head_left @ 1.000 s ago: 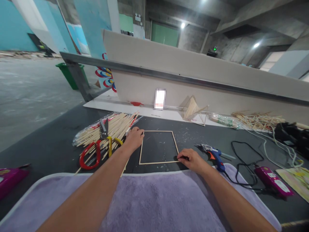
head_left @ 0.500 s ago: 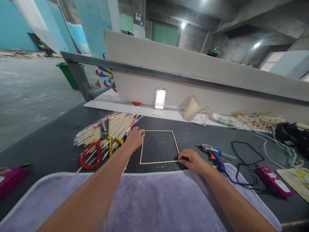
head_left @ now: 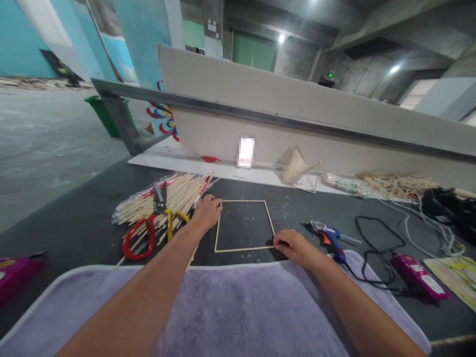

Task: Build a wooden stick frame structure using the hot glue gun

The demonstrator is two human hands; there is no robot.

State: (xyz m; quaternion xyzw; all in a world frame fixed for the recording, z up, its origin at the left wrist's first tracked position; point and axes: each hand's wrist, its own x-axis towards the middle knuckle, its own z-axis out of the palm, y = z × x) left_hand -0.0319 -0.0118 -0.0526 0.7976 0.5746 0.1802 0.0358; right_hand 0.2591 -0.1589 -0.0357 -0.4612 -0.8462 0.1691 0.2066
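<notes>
A square frame of thin wooden sticks point(head_left: 243, 249) lies flat on the dark table. At its far left corner, my left hand point(head_left: 208, 210) is closed with its fingertips on the stick. My right hand point(head_left: 292, 243) pinches the near right corner between thumb and fingers. Left of the frame, scissors point(head_left: 139, 237) with red and yellow handles rest on a bundle of wooden sticks point(head_left: 186, 191) in clear plastic. To the right of my right hand lies a blue glue gun point(head_left: 334, 243) with a clear glue stick in its back.
A purple towel point(head_left: 230, 307) covers the near table edge. Along the back stand a stick pyramid model point(head_left: 297, 168) and a bright blurred screen point(head_left: 246, 151). Black cable runs to a magenta box point(head_left: 420, 277) at right; loose sticks point(head_left: 397, 186) lie behind. Another magenta object point(head_left: 18, 277) sits at left.
Both hands stay at the same two corners of the frame. The whole view has shifted very slightly; nothing else has visibly moved.
</notes>
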